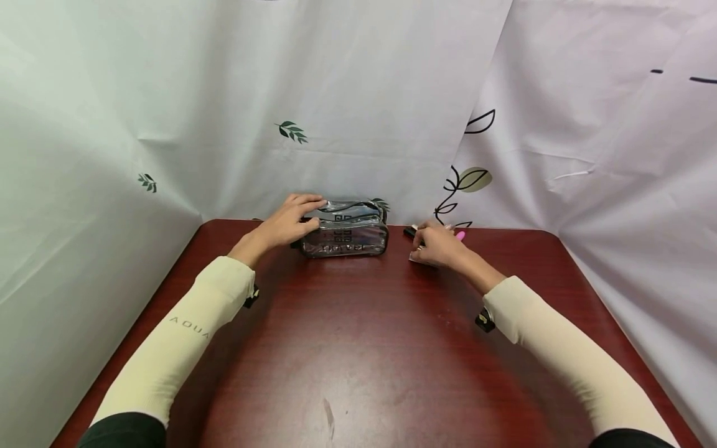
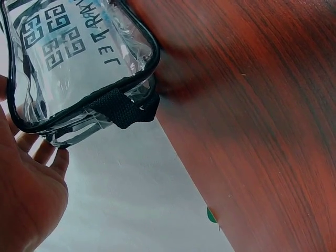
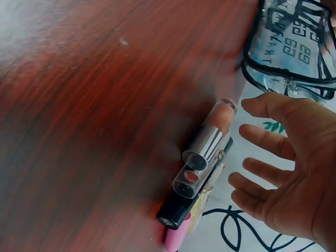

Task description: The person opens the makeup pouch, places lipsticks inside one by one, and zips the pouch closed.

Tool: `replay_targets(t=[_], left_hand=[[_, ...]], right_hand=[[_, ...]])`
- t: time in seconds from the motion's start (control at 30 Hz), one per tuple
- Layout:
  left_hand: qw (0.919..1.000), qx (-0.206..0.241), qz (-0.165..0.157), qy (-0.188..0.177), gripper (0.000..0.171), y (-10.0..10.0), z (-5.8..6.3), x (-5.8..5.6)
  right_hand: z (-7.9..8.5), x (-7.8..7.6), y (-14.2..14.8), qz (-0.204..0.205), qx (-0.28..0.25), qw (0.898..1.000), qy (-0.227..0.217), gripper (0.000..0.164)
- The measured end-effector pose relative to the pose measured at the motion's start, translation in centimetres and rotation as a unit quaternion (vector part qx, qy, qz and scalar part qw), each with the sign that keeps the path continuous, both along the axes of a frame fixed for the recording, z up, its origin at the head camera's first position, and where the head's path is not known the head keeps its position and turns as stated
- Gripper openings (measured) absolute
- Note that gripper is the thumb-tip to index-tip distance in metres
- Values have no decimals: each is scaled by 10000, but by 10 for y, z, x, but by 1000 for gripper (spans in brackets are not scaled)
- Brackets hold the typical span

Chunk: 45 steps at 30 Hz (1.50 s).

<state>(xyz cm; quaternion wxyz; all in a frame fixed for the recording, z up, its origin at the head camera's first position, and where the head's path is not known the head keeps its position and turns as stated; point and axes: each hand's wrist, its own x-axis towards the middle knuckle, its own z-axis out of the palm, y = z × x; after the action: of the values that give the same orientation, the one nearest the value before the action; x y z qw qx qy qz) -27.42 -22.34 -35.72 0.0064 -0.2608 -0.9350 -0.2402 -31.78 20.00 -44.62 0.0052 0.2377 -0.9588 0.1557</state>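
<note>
Fingers of my left hand [image 1: 282, 225] grip the left end of a clear plastic boxy pouch with black piping and black print [image 1: 344, 239], thumb on the near side, fingers round the far side. Left wrist view: fingertips [image 2: 44, 149] tucked behind that end, near a black woven webbing tab [image 2: 123, 107].

Fingers of my right hand [image 1: 442, 242] are spread, slightly bent, gaps between them; thumb points toward the pouch, apart from it. Just beside those fingertips, a row of slim cosmetics: clear tube with peach contents and silver band [image 3: 205, 139], clear-ended tube with red inside [image 3: 187, 180], glossy black cylinder [image 3: 176, 210], bright pink tube [image 3: 177, 236]. Right wrist view shows a gap to the nearest ones; head view has my hand over them, so can't tell about contact.

Pouch sits left of the row, apart from it, both by the far edge of a dark red-brown wood-grain table [image 1: 358, 348]. Cream sleeves [image 1: 185, 336] on both forearms, small black pieces [image 1: 485, 320] at the wrists. White cloth with leaf prints [image 1: 364, 81] behind and at both sides.
</note>
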Motion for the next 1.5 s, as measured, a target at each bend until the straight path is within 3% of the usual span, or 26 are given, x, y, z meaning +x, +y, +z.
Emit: replay_targets(t=[0.03,0.13,0.23,0.27,0.4,0.6,0.77,0.83,0.97,1.07,1.17,1.27,1.3,1.4,1.5], left_hand=[[10000,2,-3,-1,65,0,0,0],[10000,-13,-12,1,66,1,-1,0],[10000,-18,-10,-14,66,1,-1,0],[10000,-22,-5,-22,66,1,-1,0],[10000,-15,20,-55,66,0,0,0],[10000,14,43,-49,66,0,1,0],[10000,2,24,9,66,0,1,0],[10000,14,14,12,66,0,0,-1],[10000,32,15,-3,66,0,0,0],[10000,29,34,-34,66,0,-1,0],[10000,16,45,-70,66,0,0,0],[10000,5,45,-76,66,1,1,0],[10000,1,43,-74,66,1,1,0],[10000,-7,44,-71,66,1,1,0],[10000,-20,47,-74,66,1,1,0]], right_hand=[[-10,-6,3,-2,72,9999,142,25],[-16,-7,5,-3,155,9997,202,26],[-13,-1,6,53,282,9990,346,25],[-6,6,5,122,315,9989,310,25],[-7,7,8,168,283,9989,346,26],[-16,0,16,195,186,9991,335,32],[-25,-8,18,50,90,9997,220,28],[-15,2,13,94,238,9992,320,26],[23,34,-4,198,569,9975,360,20],[35,48,-10,128,579,9978,312,20],[33,47,-10,51,560,9980,275,21],[-3,18,2,67,410,9983,404,26],[-8,13,5,98,420,9985,326,28],[-5,18,2,73,446,9985,313,28],[30,48,-13,-6,641,9978,150,25]])
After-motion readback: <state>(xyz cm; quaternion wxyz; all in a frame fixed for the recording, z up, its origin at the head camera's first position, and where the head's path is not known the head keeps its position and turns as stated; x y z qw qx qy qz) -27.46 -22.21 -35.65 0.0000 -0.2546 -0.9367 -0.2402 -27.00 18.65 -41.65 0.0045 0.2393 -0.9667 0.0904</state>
